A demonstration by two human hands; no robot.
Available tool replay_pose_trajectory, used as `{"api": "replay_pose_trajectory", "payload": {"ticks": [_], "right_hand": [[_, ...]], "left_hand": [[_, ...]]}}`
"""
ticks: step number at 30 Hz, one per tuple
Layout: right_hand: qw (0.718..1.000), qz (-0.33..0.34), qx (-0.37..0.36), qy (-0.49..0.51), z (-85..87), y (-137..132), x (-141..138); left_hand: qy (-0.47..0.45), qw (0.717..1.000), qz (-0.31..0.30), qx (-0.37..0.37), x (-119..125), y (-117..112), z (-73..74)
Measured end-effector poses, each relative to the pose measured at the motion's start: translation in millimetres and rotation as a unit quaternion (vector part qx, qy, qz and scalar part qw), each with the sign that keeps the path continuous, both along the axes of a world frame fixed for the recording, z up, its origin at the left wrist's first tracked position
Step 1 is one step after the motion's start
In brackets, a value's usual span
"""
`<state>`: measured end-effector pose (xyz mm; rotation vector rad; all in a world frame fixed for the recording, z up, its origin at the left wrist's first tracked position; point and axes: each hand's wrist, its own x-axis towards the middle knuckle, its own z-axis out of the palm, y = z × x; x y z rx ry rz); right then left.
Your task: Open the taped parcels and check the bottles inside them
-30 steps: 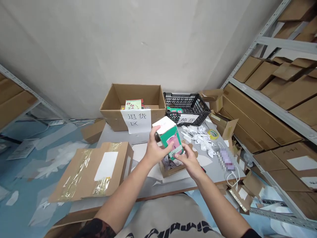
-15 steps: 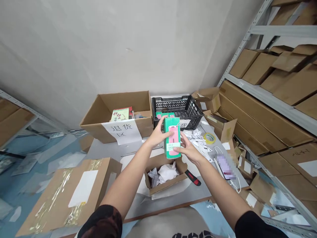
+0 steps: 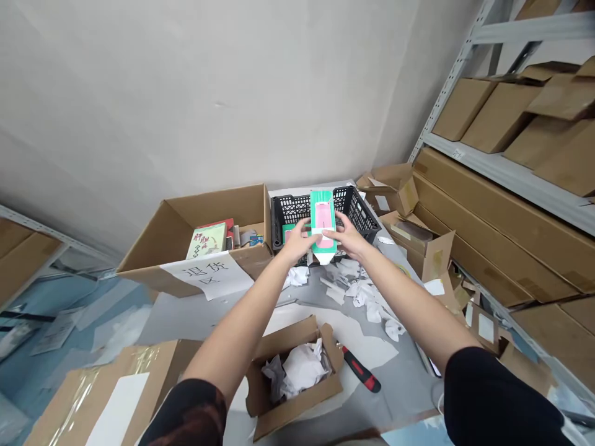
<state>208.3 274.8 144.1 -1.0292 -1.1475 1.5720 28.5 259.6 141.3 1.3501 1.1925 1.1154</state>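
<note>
Both hands on one item: the left hand [image 3: 300, 243] and the right hand [image 3: 351, 238] hold a green and pink box [image 3: 323, 214] from its two sides, thumbs on its front. Box just right of frame centre, in front of a black crate [image 3: 367, 218]; contact between them cannot be told. Surface: grey table [image 3: 402, 378], lower middle, littered with torn white paper [image 3: 367, 297] right of centre. Open small carton [image 3: 304, 414] at bottom centre, crumpled paper [image 3: 302, 368] inside; red and black cutter [image 3: 361, 370] just right of it. Large carton [image 3: 237, 204] left of the crate, paper sign [image 3: 211, 277] on its front. Taped carton [image 3: 160, 362], lower left. Room: plain pale wall [image 3: 232, 93] across the top, blue floor [image 3: 51, 371] at left, metal shelf [image 3: 534, 30] with cartons at right.
</note>
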Motion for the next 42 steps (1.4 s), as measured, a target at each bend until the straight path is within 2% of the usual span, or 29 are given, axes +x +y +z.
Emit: {"api": "replay_pose_trajectory", "payload": {"ticks": [3, 6, 11, 14, 17, 23, 27, 31, 33, 36, 39, 42], "right_hand": [[0.999, 0.011, 0.017, -0.025, 6.4, 57, 5], [0.999, -0.003, 0.000, -0.054, -3.6, 105, 5], [0.986, 0.000, -0.036, -0.165, -43.9, 166, 10], [0.961, 0.030, -0.083, -0.261, -73.1, 196, 20], [0.937, 0.059, -0.137, -0.315, -102.2, 218, 30], [0.876, 0.145, -0.239, -0.394, -151.8, 236, 30], [0.828, 0.234, -0.270, -0.432, -171.8, 233, 26], [0.787, 0.275, -0.241, -0.497, -173.6, 229, 23], [0.781, 0.263, -0.188, -0.535, -166.8, 228, 22], [0.787, 0.223, -0.079, -0.570, -147.5, 229, 17], [0.807, 0.199, 0.026, -0.556, -119.0, 222, 13], [0.839, 0.163, 0.158, -0.495, -85.8, 196, 11]], "left_hand": [[-0.004, 1.000, 0.010, -0.006, 11, 52, 13.2], [0.006, 0.999, 0.011, -0.040, 21, 95, 7.7], [0.045, 0.993, -0.011, -0.107, 32, 150, -30.3], [0.086, 0.984, -0.036, -0.150, 41, 178, -58.3], [0.142, 0.967, -0.084, -0.193, 55, 199, -87.0], [0.295, 0.910, -0.156, -0.245, 71, 222, -136.6], [0.419, 0.857, -0.173, -0.245, 71, 228, -153.6], [0.514, 0.820, -0.155, -0.198, 71, 224, -152.9], [0.541, 0.810, -0.150, -0.169, 67, 219, -147.0], [0.562, 0.804, -0.166, -0.106, 53, 210, -132.8], [0.521, 0.842, -0.137, -0.042, 29, 198, -109.5], [0.457, 0.887, -0.063, 0.025, -2, 165, -75.3]]}}
